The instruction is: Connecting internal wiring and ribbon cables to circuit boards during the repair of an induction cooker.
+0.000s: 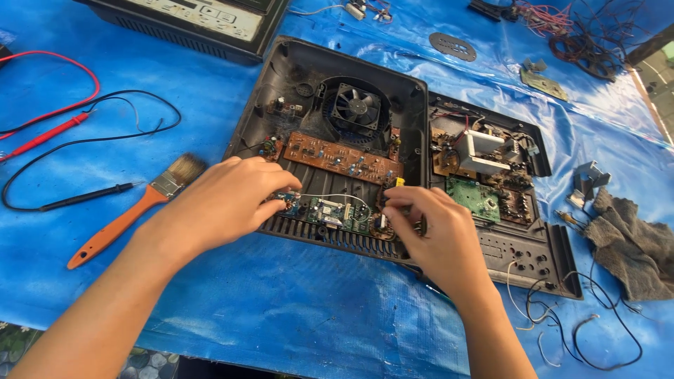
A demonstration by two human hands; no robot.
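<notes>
- Left hand [228,200]: fingers curled down, tips pinching the left end of the small green circuit board [324,210] near the front edge of the black appliance casing [281,77].
- Right hand [432,228]: fingers bent, tips pressed on the board's right end by the yellow component [399,181]; whether anything is actually clamped between them cannot be told.
- Board location: inside the opened casing, just above the ribbed vent row, below the long brown circuit board [340,158] and the cooling fan [357,107].
- Orientation: long axis running left to right across the casing, tilted slightly down toward the right, parallel to the brown board; component side up.
- White wire looped over the board, touching it; judged a snag risk.
- Judged good practice: grip by the edges only, both ends kept level, no pressure on soldered parts, loop kept free of the fingers.
- Second opened casing [491,175] touching on the right.
- Orange-handled paintbrush [137,210] and black probe [88,196] left on the blue tarpaulin [295,316]; grey rag [632,245] far right.
</notes>
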